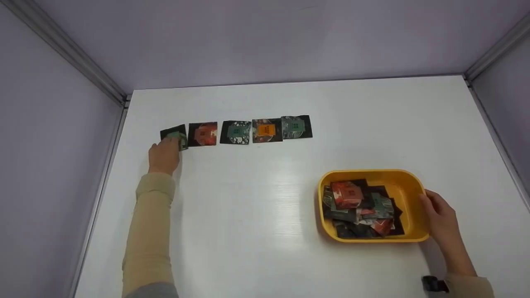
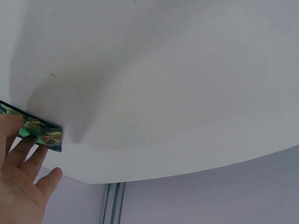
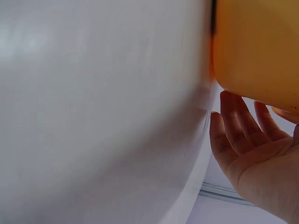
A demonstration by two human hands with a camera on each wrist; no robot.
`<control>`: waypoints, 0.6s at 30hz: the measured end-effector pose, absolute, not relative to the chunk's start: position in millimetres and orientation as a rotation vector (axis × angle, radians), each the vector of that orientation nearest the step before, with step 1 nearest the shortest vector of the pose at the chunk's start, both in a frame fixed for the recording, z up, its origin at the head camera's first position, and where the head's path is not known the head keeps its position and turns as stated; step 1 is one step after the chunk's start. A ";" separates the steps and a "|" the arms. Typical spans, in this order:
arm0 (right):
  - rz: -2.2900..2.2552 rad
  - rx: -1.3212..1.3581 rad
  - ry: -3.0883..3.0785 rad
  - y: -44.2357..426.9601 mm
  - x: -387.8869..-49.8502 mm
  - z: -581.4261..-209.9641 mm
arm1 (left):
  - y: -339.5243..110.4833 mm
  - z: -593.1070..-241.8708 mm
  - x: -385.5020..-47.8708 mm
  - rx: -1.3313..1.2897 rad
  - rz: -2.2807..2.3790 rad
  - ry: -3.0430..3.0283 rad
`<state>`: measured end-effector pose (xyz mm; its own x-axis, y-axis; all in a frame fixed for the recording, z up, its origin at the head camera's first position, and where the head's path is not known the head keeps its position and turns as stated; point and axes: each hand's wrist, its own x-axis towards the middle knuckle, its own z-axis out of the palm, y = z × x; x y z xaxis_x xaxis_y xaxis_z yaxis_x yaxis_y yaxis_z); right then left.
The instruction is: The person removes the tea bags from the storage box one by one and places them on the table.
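At the left end of a row of small square printed packets, my left hand pinches a dark packet with a green label. In the left wrist view this packet shows a green and gold pattern between thumb and fingers, partly hidden by them. To its right lie a red packet, a green-labelled one, an orange-labelled one and a grey-green one. My right hand grips the right rim of a yellow plastic basin, its thumb over the edge and fingers outside.
Inside the basin, several more packets lie in an overlapping heap, mostly toward its left side. The white table is bounded by pale panels at the back and both sides. A black band shows at the right wrist.
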<state>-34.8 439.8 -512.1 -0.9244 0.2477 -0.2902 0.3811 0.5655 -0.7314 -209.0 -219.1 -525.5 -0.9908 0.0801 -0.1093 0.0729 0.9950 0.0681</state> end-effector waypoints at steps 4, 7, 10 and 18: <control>-1.284 0.542 2.622 440.4 -34.4 -512.2 | -217.8 -530.4 -208.2 0.087 0.117 2.987; -1.277 0.555 2.606 440.0 -34.6 -511.6 | -215.1 -533.4 -205.1 0.073 0.114 3.004; -1.265 0.567 2.608 438.0 -35.7 -511.9 | -206.8 -532.3 -204.9 0.043 0.207 3.084; -1.264 0.553 2.631 439.3 -34.9 -512.2 | -145.7 -512.4 -211.8 0.214 0.614 3.218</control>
